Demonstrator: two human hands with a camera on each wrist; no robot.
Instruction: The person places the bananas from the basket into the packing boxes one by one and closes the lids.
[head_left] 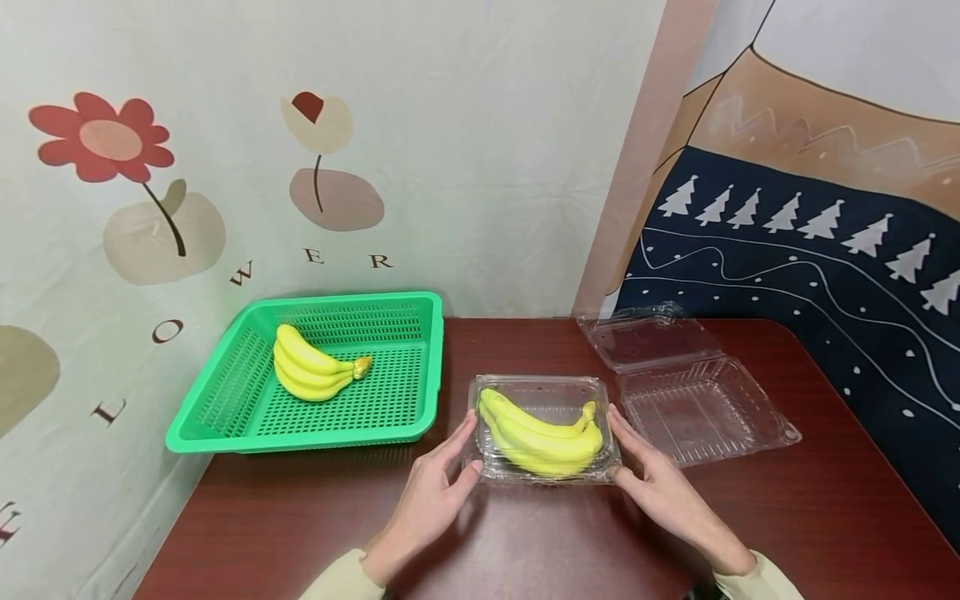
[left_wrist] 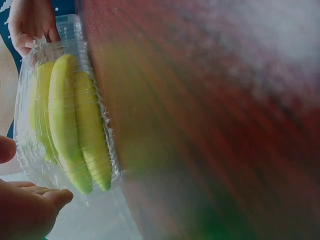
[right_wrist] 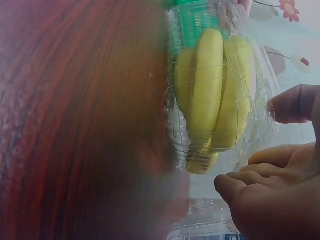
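Note:
A clear plastic clamshell box [head_left: 538, 385] with its lid over a bunch of bananas [head_left: 543, 437] sits in front of me on the table. My left hand [head_left: 431, 492] is at its left side, fingers fairly straight along the wall and thumb at the near corner. On the opposite side, my right hand [head_left: 663, 492] lies in a mirrored way, fingertips at the wall and thumb by the near right corner. The right wrist view has the thumb [right_wrist: 295, 104] against the clear plastic. Through the ridged wall the bananas [left_wrist: 65, 110] show in the left wrist view.
At the left stands a green perforated basket [head_left: 433, 367] with another bunch of bananas [head_left: 311, 367] in it. An opened clear clamshell box [head_left: 705, 408] lies at the right, close beside the filled one. Printed cloth [head_left: 487, 167] hangs behind the dark red table [head_left: 525, 550].

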